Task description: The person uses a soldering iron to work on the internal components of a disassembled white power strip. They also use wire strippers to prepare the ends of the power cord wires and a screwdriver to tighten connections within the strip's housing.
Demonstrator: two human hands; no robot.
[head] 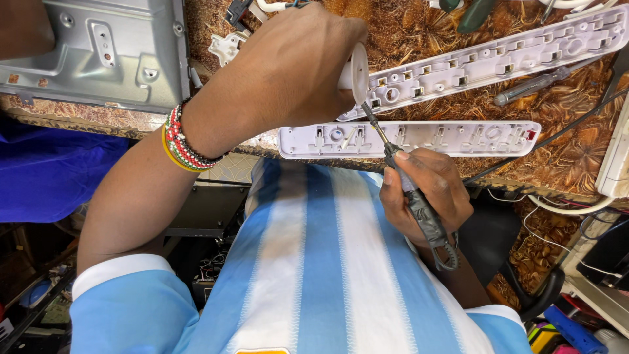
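View: your single head camera | Facing: steeply down over your chest and striped shirt [314, 262] onto the near edge of the patterned worktop [419, 39] | Range: close, both your hands fill the centre | Shared views: none

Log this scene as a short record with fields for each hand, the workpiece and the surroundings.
left hand: grips a white spool
right hand: holds a black-handled soldering iron, tip at the casing
workpiece: white power strip casing, inside facing up, at the table edge
nearby: second white casing, screwdriver, grey metal chassis
surface: brown patterned table
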